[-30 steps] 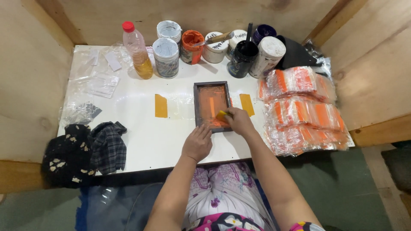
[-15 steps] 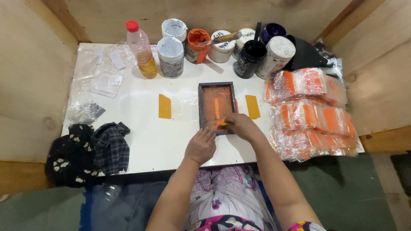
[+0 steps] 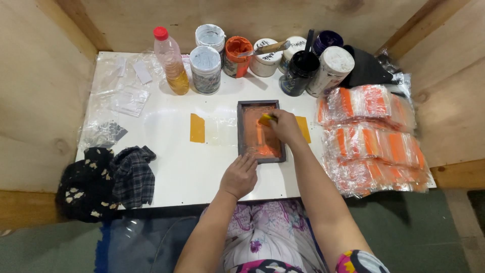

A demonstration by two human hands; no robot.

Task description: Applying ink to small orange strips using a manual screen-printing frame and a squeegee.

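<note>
Two hands work the small dark frame lying flat mid-desk: my left hand presses its near edge with spread, flat fingers, while my right hand pinches a yellow scraper over the orange-inked screen. The frame looks light and stiff, its ink slippery, so I judge the bare rim the best hold.

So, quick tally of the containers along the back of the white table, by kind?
Clear plastic bottle with red cap: 1
White-lidded tubs: 5
Open orange paint tub: 1
Dark open pots: 2
Total: 9
</note>
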